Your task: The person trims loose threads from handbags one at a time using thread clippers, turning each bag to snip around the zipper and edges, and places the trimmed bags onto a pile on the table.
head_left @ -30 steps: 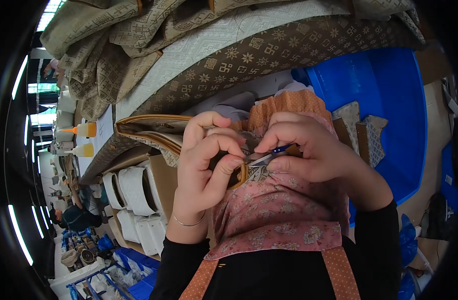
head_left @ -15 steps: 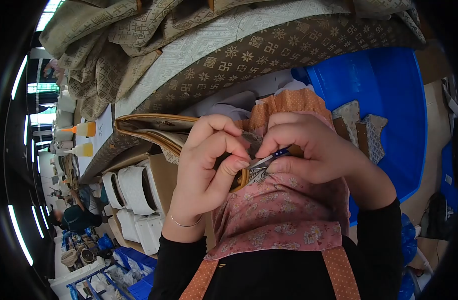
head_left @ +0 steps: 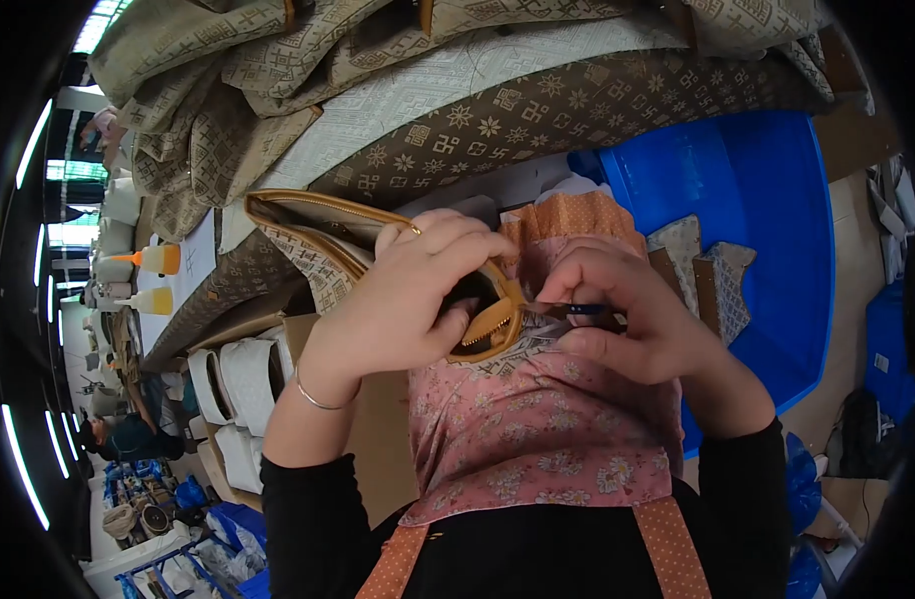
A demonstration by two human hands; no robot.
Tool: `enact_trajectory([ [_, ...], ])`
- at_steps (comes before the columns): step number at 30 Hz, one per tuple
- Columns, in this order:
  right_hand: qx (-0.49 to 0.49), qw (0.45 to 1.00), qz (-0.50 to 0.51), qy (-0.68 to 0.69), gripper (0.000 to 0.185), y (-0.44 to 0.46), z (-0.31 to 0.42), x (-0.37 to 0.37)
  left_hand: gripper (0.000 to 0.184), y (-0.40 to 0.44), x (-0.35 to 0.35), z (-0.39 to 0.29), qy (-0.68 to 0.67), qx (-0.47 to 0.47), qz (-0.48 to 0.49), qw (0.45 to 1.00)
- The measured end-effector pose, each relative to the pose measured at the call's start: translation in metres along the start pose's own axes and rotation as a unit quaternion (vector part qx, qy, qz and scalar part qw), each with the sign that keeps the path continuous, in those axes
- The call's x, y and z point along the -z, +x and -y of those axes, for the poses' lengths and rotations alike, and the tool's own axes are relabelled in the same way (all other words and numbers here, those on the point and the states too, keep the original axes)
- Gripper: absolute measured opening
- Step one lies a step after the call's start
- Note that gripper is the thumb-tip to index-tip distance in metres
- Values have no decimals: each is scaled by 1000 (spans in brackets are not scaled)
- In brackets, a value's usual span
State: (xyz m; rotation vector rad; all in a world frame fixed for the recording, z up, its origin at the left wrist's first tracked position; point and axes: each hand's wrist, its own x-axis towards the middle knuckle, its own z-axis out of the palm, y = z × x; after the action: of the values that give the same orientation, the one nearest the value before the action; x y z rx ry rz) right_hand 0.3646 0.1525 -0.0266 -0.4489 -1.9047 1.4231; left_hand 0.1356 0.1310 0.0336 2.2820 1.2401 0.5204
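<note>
My left hand (head_left: 398, 290) is closed around the rim of a patterned fabric bag (head_left: 333, 268) with tan trim, fingers over the edge and thumb inside the opening. A ring shows on one finger. The bag's mouth faces me, with a gold-coloured zipper (head_left: 482, 337) along a tan edge. My right hand (head_left: 627, 314) grips small thread snips (head_left: 585, 309) with a dark blue handle. Their blades point left and sit against the tan trim, partly blurred. The lower edge of the bag rests against my pink flowered apron (head_left: 547, 419).
Patterned fabric pieces (head_left: 208, 140) are heaped on the covered table above. Two bottles, one orange-tipped (head_left: 158, 260), stand at left. A blue bin (head_left: 777, 200) at right holds cut pieces (head_left: 722, 290). White rolled pieces (head_left: 248, 374) fill a carton. Another person (head_left: 133, 434) is far left.
My left hand has moved left and turned over the bag's rim, opening its mouth more toward me. The snips have shifted slightly right and now point left along the trim.
</note>
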Motion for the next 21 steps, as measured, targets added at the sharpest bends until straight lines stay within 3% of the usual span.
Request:
enact_trajectory([
  [1, 2, 1000, 3, -5, 29, -4, 7, -4, 37, 1, 5, 0, 121, 7, 98, 988],
  [2, -75, 996, -31, 23, 37, -7, 15, -12, 51, 4, 12, -4, 160, 52, 142, 975],
  [3, -151, 985, -66, 51, 45, -8, 22, -19, 51, 3, 15, -5, 162, 49, 138, 976],
  [4, -148, 986, -66, 47, 45, -7, 23, -28, 55, 0, 17, -6, 168, 58, 133, 975],
  [6, -33, 993, -113, -7, 57, -2, 17, -51, 64, -6, 24, -12, 163, 52, 112, 979],
  [8, -11, 992, -125, 27, 61, 12, 22, -68, 62, -10, 36, -29, 173, 74, 115, 975],
  [10, 139, 962, -216, -96, 58, 28, 23, -75, 61, -19, 47, -41, 186, 99, 117, 971],
  [13, 145, 965, -182, -123, 49, 41, 21, -72, 62, -38, 65, -56, 183, 50, -28, 981],
  [14, 54, 986, -153, -39, 40, 42, 29, -72, 62, -42, 73, -64, 187, 52, -34, 980],
  [15, 60, 986, -148, -39, 40, 45, 33, -70, 59, -46, 82, -71, 208, 70, -28, 975],
  [18, 145, 973, -123, -130, 31, 57, 44, -59, 50, -52, 93, -74, 264, 62, -50, 961],
  [20, 191, 954, -160, -166, 23, 70, 57, -47, 47, -48, 104, -70, 311, -52, -54, 948],
  [21, 211, 946, -172, -178, 20, 77, 52, -43, 47, -50, 101, -63, 312, -50, -57, 947],
])
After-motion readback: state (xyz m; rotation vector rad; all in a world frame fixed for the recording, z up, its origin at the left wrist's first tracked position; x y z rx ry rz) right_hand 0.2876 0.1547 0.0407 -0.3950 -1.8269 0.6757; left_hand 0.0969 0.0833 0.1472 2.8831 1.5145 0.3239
